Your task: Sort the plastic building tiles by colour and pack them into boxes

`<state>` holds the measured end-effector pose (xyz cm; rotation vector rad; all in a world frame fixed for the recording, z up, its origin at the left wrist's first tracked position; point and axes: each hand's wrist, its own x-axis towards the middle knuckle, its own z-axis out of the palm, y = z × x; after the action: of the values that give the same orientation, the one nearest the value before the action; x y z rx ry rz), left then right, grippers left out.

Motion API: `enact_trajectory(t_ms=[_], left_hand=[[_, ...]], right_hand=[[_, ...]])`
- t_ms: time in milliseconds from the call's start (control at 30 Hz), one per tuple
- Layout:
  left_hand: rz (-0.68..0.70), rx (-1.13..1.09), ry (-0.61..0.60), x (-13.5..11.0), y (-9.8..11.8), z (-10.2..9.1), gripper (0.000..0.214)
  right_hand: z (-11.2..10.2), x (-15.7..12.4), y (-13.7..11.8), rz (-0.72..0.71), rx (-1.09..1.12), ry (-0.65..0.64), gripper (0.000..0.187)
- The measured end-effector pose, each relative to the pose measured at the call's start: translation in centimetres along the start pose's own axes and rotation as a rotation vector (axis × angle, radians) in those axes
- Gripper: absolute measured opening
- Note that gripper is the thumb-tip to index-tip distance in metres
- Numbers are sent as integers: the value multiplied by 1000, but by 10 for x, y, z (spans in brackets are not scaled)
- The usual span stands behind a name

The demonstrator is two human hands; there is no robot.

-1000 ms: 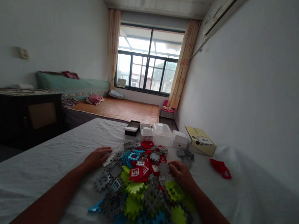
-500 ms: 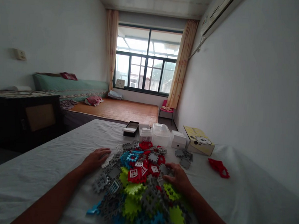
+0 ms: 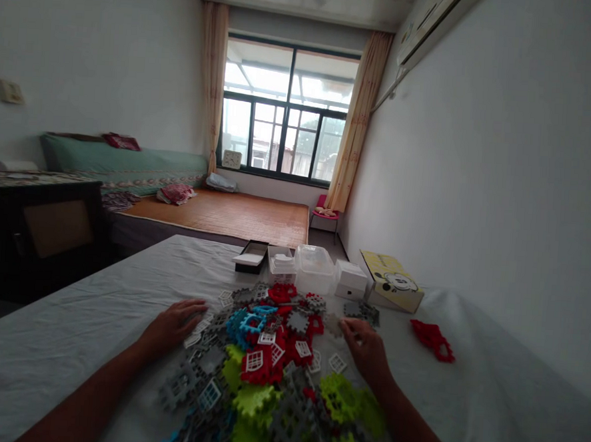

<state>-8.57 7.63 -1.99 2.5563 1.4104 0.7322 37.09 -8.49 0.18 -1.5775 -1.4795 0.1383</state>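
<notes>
A pile of toothed plastic building pieces in several colours lies on the white-covered table. My right hand [image 3: 366, 349] is at the pile's right edge, its thumb and fingers closed on a grey building piece [image 3: 334, 326] blurred by motion. My left hand [image 3: 173, 323] lies flat at the left edge, fingers stretched out beside white window-frame pieces [image 3: 196, 335]. Between the hands are red pieces [image 3: 261, 375], blue pieces [image 3: 239, 325] and a grey toothed square [image 3: 298, 322]. Closer to me lie lime-green pieces [image 3: 254, 400] and dark grey ones [image 3: 291, 414].
Behind the pile stand a black box [image 3: 251, 257], clear plastic tubs [image 3: 315, 269], a white box [image 3: 350, 280] and a yellow carton [image 3: 390, 280]. Grey pieces [image 3: 361, 312] lie before the boxes, and a red piece [image 3: 432, 341] lies farther right. A bed [image 3: 226, 213] is beyond the table.
My right hand has drawn back to the right, taking the grey piece off the pile and uncovering white window frames. My left hand stays at the left edge. The view has shifted slightly.
</notes>
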Motion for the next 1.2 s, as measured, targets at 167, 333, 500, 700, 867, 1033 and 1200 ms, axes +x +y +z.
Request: enact_trajectory(t_ms=[167,333,500,700,867,1033,1200], left_hand=[[-1,5,-2,1,4,-2,51],[3,44,-8,2,7,-3,55],[9,51,-6,1,4,-1,52],[12,4,18,0,2,1,50],[3,22,-8,-1,7,-2,48],[-15,28,-9,-2,12,-3,45],[-25,18,9,-3,15,-3,44]], right_hand=[[-42,22,72,288,-34,198,49],[-53,25,106,308,-95,231,54],[-37,15,92,199,-143,148,50],[-23,8,86,15,-243,76,42],[-26,9,80,-19,-257,98,36],[-25,9,80,-60,-261,62,34],[-27,9,80,-56,-280,125,34]])
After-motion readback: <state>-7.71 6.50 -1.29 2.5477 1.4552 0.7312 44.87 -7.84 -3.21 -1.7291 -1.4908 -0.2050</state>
